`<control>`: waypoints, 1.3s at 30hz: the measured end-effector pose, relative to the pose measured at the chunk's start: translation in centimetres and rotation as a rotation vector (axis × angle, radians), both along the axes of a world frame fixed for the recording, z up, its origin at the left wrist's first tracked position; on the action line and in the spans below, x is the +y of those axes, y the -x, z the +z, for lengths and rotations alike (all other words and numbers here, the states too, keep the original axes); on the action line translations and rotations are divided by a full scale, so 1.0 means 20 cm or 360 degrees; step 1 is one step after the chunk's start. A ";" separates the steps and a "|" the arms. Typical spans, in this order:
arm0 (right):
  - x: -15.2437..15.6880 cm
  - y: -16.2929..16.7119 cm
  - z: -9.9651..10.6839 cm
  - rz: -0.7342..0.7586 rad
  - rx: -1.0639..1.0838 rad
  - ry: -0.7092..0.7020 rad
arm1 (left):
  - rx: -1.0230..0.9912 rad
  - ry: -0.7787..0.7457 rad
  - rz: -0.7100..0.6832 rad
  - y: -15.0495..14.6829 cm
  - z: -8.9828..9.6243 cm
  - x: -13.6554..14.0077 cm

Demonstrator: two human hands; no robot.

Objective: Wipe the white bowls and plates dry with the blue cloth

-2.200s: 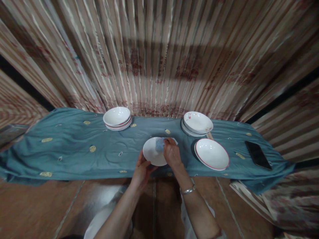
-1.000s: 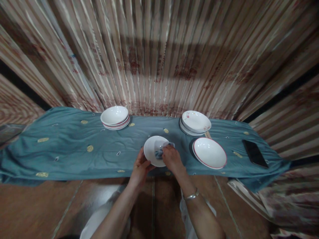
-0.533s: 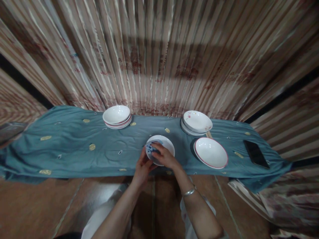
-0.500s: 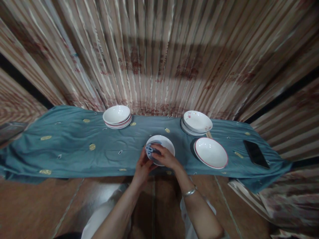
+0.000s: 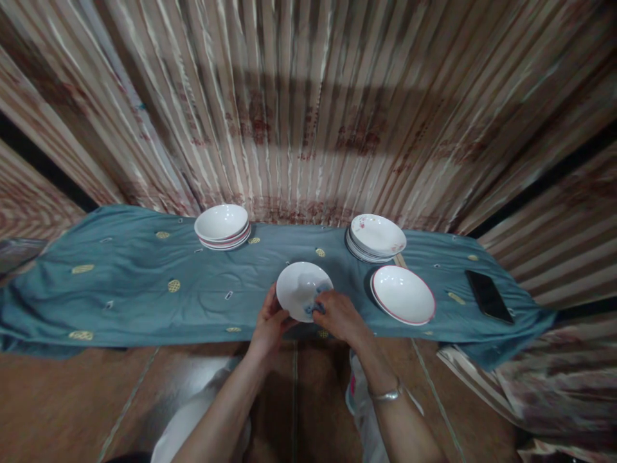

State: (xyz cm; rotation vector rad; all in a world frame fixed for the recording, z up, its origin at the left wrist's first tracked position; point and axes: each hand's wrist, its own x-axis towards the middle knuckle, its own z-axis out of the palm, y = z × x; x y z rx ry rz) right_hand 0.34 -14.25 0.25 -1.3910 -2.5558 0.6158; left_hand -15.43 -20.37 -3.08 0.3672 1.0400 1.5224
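A white bowl (image 5: 296,286) is held at the middle of the table, near its front edge. My left hand (image 5: 270,320) grips its left rim, thumb on the near side and fingers around the outside. Pressed into the bowl's right inner side is a blue patterned cloth (image 5: 313,306), bunched under the fingers of my right hand (image 5: 337,315). Part of the cloth is hidden by those fingers. A silver bangle (image 5: 387,393) circles my right wrist.
A stack of bowls (image 5: 222,224) stands back left; a stack of flowered plates (image 5: 378,235) stands back right. Red-rimmed dishes (image 5: 403,296) lie right of my hands, with a black phone (image 5: 488,296) beyond. A teal cloth (image 5: 135,289) covers the table before a curtain (image 5: 289,116).
My right hand and the blue cloth have moved from the bowl's left inner side to its right inner side. My left hand keeps its hold on the rim.
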 end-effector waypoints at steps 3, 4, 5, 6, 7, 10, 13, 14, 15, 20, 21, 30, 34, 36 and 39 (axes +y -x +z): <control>0.01 -0.06 -0.03 -0.0196 0.0132 -0.0191 | 0.0022 -0.0006 -0.0002 0.00 -0.01 0.00; 0.03 -0.08 -0.04 -0.0263 0.0243 -0.0197 | 0.0028 -0.0004 0.0000 0.01 -0.01 0.00; 0.04 -0.11 -0.05 -0.0332 0.0369 -0.0174 | 0.0028 -0.0002 0.0006 0.01 -0.01 0.00; 0.05 -0.13 -0.06 -0.0400 0.0501 -0.0129 | 0.0025 0.0001 0.0018 0.01 -0.01 0.01; 0.06 -0.15 -0.07 -0.0462 0.0630 -0.0069 | 0.0022 0.0003 0.0034 0.01 -0.01 0.01; 0.07 -0.19 -0.07 -0.0571 0.0934 0.0121 | 0.0015 0.0021 0.0112 0.00 -0.01 0.02; 0.07 -0.22 -0.07 -0.0602 0.1217 0.0363 | -0.0012 0.0040 0.0177 0.00 0.02 0.03; 0.07 -0.23 -0.07 -0.0590 0.1315 0.0497 | -0.0020 0.0046 0.0182 0.01 0.03 0.03; 0.06 -0.24 -0.06 -0.0564 0.1409 0.0654 | -0.0021 0.0052 0.0179 0.01 0.05 0.03; 0.02 -0.31 0.00 -0.0323 0.1711 0.1253 | 0.0002 0.0031 0.0163 -0.02 0.11 0.02; 0.02 -0.32 0.01 -0.0285 0.1741 0.1299 | 0.0006 0.0022 0.0158 -0.03 0.12 0.02; 0.00 -0.53 0.07 -0.0316 0.1882 0.1237 | -0.0028 -0.0076 0.0060 -0.26 0.21 0.06; 0.00 -0.66 0.09 -0.0427 0.1964 0.1097 | 0.0017 -0.0153 -0.0008 -0.39 0.24 0.10; -0.01 -0.73 0.09 -0.0513 0.2034 0.0984 | 0.0034 -0.0179 -0.0073 -0.46 0.26 0.12; 0.00 -0.83 0.09 -0.0641 0.2110 0.0833 | 0.0020 -0.0238 -0.0179 -0.58 0.26 0.15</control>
